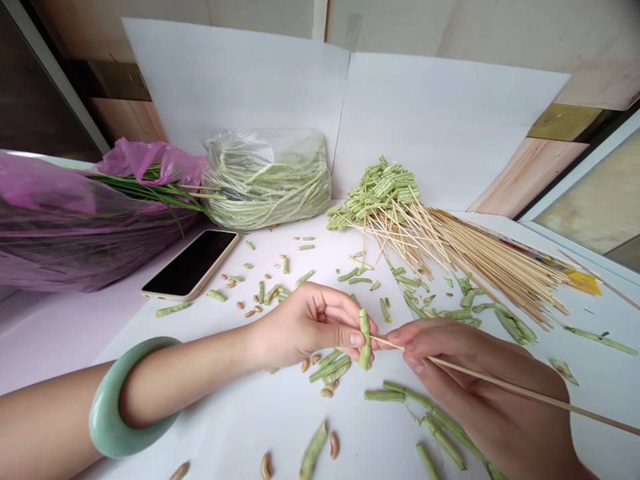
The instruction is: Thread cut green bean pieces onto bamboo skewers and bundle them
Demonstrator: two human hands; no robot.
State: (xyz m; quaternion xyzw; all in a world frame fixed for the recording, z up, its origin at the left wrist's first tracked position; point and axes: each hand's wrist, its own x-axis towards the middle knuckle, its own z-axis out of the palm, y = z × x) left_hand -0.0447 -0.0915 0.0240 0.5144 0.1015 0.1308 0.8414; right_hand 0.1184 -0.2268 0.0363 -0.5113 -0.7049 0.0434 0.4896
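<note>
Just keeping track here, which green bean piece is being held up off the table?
The short green bean piece standing nearly upright, pinched by the left hand, beside the tip of the bamboo skewer in the right hand. The loose pieces around it lie on the white paper.

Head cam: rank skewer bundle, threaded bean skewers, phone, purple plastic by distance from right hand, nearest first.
From the right hand:
1. Bundle of wooden skewers, straight ahead of it
2. Threaded bean skewers, back, centre
3. Phone, left of centre
4. Purple plastic wrap, far left
</note>
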